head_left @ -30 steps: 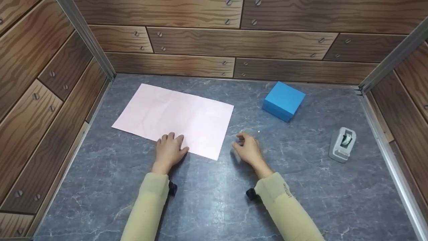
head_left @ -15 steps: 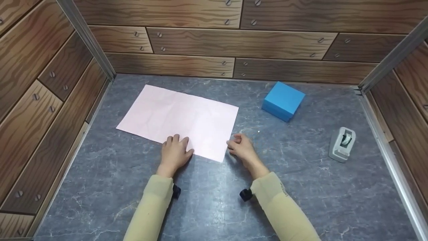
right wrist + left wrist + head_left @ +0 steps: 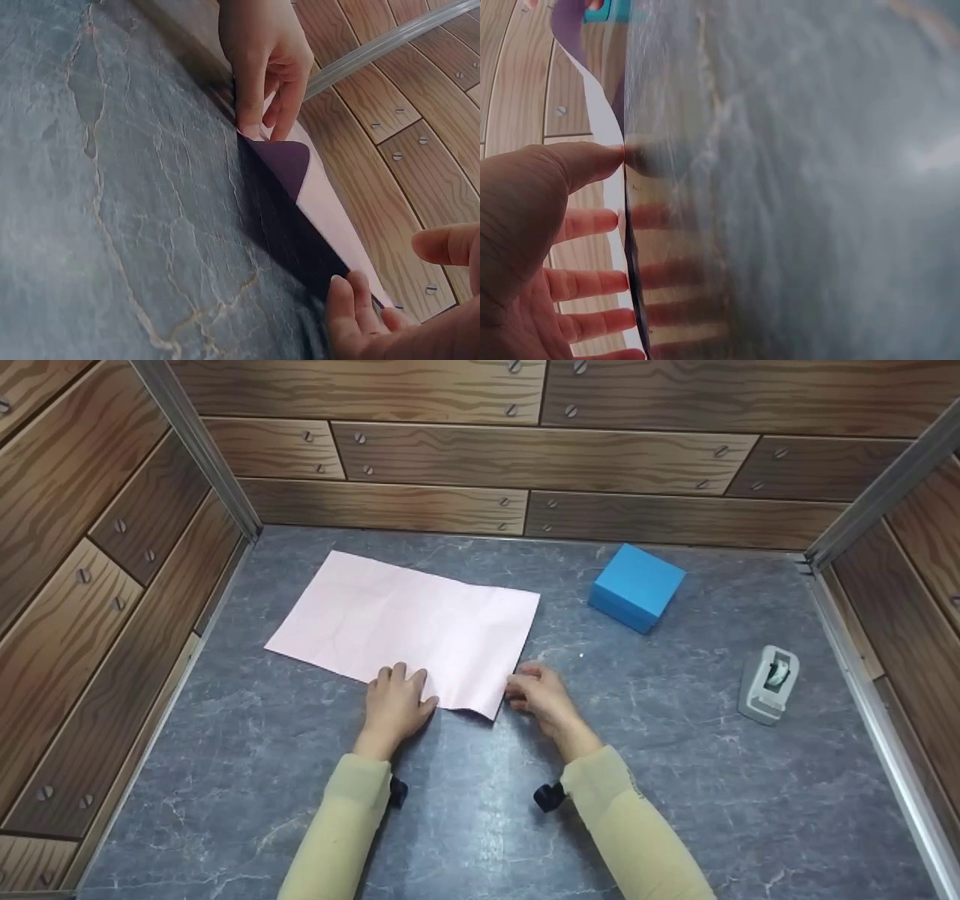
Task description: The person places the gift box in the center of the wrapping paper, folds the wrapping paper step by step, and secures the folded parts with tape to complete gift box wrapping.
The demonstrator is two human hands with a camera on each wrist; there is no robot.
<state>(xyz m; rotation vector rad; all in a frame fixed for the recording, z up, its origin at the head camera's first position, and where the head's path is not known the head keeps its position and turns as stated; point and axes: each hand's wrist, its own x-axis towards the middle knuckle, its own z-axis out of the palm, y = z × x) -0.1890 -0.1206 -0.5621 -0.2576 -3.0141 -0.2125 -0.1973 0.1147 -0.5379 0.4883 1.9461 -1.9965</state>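
A sheet of pink paper (image 3: 405, 615) lies on the grey marbled table, its right part bowed up off the surface. My left hand (image 3: 394, 706) rests on the near edge, fingers spread on the sheet and thumb at the rim; the left wrist view shows thumb and fingertips (image 3: 592, 281) pressing down. At the right edge is my right hand (image 3: 546, 701). In the right wrist view its fingertips (image 3: 341, 296) are right at the lifted edge, while its thumb (image 3: 442, 244) stands apart from them. The raised sheet's underside looks dark purple there.
A blue box (image 3: 637, 585) stands at the back right of the table. Further right is a grey tape dispenser (image 3: 769, 685) with a roll of tape. Wood-patterned walls (image 3: 525, 461) with metal corner strips enclose the back and sides.
The paper and left hand have shifted slightly right. My right hand has moved left to the paper's right edge, and that side of the sheet, flat before, now bows upward.
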